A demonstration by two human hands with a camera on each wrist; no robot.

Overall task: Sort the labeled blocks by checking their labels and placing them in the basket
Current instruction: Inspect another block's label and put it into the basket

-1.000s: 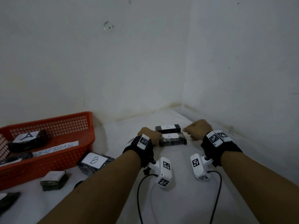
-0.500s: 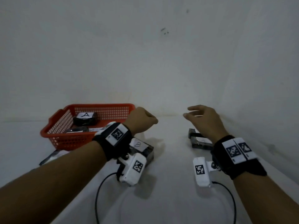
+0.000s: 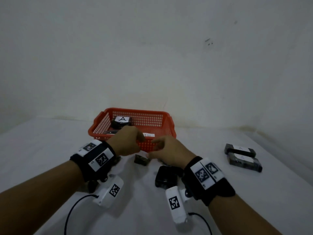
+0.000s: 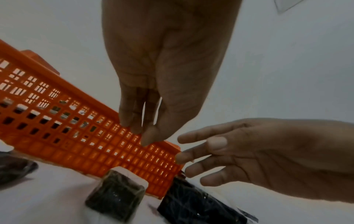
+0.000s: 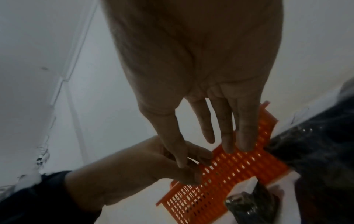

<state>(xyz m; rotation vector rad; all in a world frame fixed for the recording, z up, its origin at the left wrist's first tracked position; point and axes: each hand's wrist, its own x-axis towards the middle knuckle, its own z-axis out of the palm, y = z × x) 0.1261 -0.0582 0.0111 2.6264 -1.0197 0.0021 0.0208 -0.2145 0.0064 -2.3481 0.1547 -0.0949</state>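
Basket label [image 3: 149, 135] half hidden behind left hand [image 3: 126, 141]

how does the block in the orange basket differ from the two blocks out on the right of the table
The dark block labelled A lies inside the orange plastic mesh basket, alone and farther away. The pair of dark labelled blocks lies side by side on the white table, right of the basket and nearer. All are dark with white labels on top.

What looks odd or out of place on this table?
Little stands out. Dark blocks lie loose in front of the orange basket, one small block askew by its front wall. Two blocks labelled A sit apart at the right. Nothing looks spilled or broken.
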